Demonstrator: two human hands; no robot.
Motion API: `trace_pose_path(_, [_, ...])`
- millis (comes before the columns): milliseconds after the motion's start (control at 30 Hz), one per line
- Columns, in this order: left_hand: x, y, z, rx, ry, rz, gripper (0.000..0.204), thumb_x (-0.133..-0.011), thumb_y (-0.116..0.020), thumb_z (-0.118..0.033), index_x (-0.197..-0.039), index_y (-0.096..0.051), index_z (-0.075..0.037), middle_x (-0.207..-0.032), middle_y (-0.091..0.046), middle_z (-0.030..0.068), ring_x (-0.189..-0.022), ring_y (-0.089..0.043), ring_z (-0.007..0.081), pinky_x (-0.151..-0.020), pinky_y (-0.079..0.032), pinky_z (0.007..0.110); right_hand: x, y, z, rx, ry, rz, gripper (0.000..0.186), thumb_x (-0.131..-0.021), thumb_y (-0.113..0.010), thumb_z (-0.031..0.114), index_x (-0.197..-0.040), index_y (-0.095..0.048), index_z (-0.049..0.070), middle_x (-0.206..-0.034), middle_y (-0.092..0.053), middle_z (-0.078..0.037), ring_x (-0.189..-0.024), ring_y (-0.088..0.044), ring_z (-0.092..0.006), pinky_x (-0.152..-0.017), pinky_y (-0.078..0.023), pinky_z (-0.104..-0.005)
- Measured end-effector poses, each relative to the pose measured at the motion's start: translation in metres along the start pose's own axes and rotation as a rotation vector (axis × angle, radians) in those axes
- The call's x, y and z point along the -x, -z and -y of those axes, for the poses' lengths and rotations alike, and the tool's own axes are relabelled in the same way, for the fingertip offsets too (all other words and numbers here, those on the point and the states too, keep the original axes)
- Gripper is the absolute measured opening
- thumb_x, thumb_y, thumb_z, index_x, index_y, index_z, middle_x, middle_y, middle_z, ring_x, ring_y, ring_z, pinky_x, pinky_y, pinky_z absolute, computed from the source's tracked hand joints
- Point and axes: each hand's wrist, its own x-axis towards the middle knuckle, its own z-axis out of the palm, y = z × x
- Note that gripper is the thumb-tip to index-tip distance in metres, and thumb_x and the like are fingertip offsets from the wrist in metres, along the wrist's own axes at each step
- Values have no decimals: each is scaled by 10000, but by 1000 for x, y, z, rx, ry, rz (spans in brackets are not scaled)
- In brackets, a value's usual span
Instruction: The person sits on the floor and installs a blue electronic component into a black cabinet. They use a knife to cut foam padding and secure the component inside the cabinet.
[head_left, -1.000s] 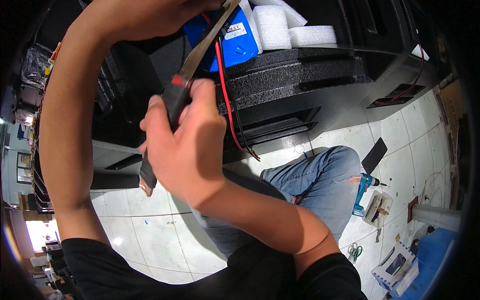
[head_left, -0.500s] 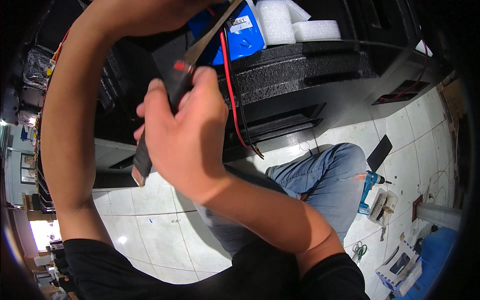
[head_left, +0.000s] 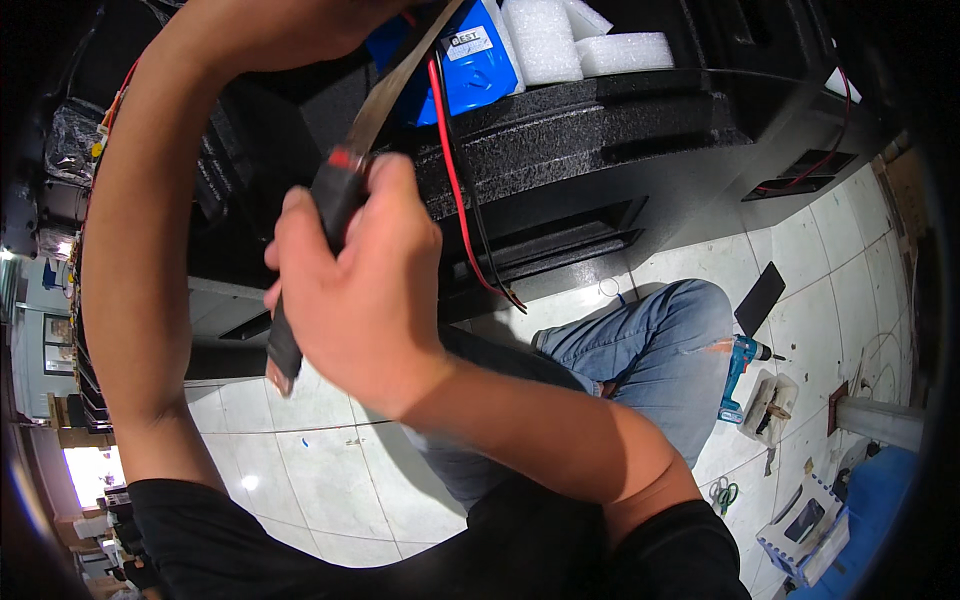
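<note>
My right hand (head_left: 360, 270) is closed around the black-wrapped handle of a long-bladed tool (head_left: 385, 100). Its flat metal blade slants up and to the right, past the top edge of the view; red shows where blade meets handle, and I cannot tell if it is a knife or a saw. My left hand (head_left: 320, 30) is at the top edge near the upper blade, with its fingers out of sight. Beside the blade is a blue wrapped pack (head_left: 475, 75), with red and black wires (head_left: 455, 180) hanging over the rim of a black textured casing (head_left: 600, 140).
White foam blocks (head_left: 625, 55) sit in the casing by the blue pack. On the tiled floor to the right are a dark flat plate (head_left: 760, 300), a blue-green cordless drill (head_left: 738, 375), a small tray (head_left: 768, 408), green-handled scissors (head_left: 724, 495) and a white box (head_left: 803, 530).
My right hand and the tool have moved a little down and to the left, so more of the blade shows. My left arm is nearly still.
</note>
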Motion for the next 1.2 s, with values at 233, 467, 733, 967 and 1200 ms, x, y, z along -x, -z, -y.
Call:
trace_pose_path(233, [0,-3,5,-29,-68,-35,61,-819,-664,9,-839,-617,41,-832,-633,194,-833,-644,396,-751,-531,433,-8,3,11,-20,-85,23,273,-915,-656,64,-1053,-448,-47,-763,-625,-263,-712,-669,-500,-638,-508,-505])
trace_pose_path(467, [2,-4,2,-17,-39,-68,69,-814,-672,1,-840,-623,43,-844,-648,192,-839,-655,382,-750,-532,427,-9,5,20,-53,-117,15,267,-913,-654,75,-1020,-460,-73,-777,-608,-276,-790,-659,-493,-715,-479,-560])
trace_pose_path(733, [1,1,-28,-214,19,-75,70,-819,-664,-18,-851,-643,40,-852,-653,189,-864,-658,381,-786,-532,435,-3,21,41,-7,-195,15,264,-902,-654,85,-984,-481,-97,-838,-601,-299,-816,-635,-492,-749,-503,-518])
trace_pose_path(967, [1,-3,-20,-180,-15,-63,72,-817,-649,-16,-842,-647,52,-880,-659,200,-901,-662,387,-821,-535,443,-6,29,54,-2,-260,83,258,-904,-647,97,-971,-492,-99,-859,-601,-301,-819,-640,-469,-743,-513,-502])
trace_pose_path(1200, [2,-2,-4,-145,-24,-38,80,-822,-639,-19,-848,-647,56,-894,-660,207,-910,-657,397,-832,-535,447,-7,32,59,-23,-304,139,254,-906,-643,110,-971,-499,-88,-831,-601,-271,-767,-645,-427,-696,-520,-479])
